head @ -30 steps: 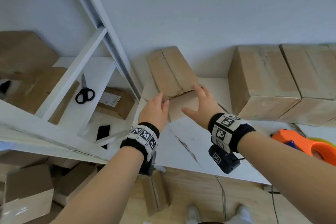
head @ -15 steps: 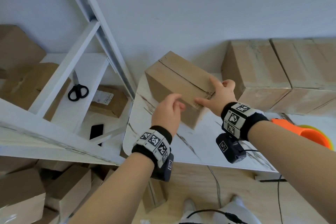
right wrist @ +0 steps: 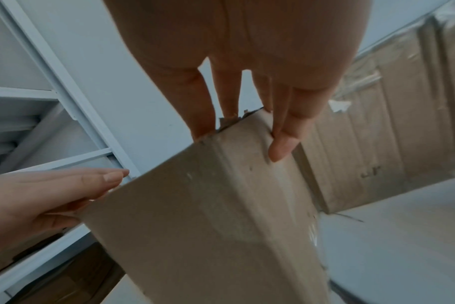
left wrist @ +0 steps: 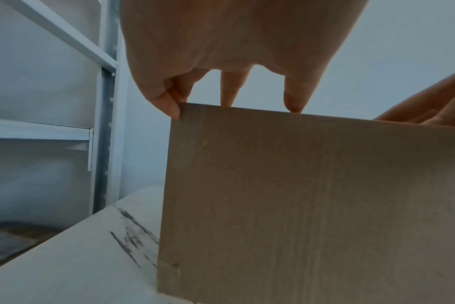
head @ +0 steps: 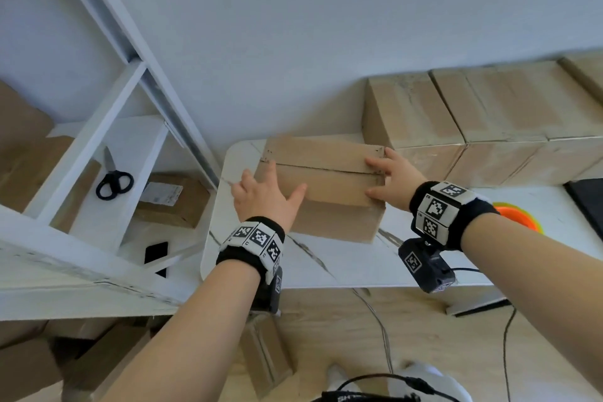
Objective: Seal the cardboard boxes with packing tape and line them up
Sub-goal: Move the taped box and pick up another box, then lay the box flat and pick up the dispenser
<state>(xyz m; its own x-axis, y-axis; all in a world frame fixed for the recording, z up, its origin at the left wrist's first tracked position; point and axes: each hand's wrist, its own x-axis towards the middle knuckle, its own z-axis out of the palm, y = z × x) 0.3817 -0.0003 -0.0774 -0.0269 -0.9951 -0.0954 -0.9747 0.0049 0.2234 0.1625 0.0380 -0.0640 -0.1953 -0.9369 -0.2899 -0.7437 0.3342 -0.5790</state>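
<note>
**Box squared up near the desk's left edge, ready for tape**

I have the cardboard box sitting on the desk, toward its back-left corner, just beside the row of sealed boxes along the back edge. My left hand presses its left end with straight fingers, thumb laid on top. My right hand clasps the right end, fingers curled over the top edge and down the side.

I judge it light and stiff: plain corrugated board, easily steered by its ends. The top flaps meet at an untaped seam, so I would hold at the corners, not the middle, which could cave.

Half a second ago the box sat skewed, one corner toward me; now its long side runs parallel to the desk's front edge. The orange tape dispenser waits by my right wrist.
</note>
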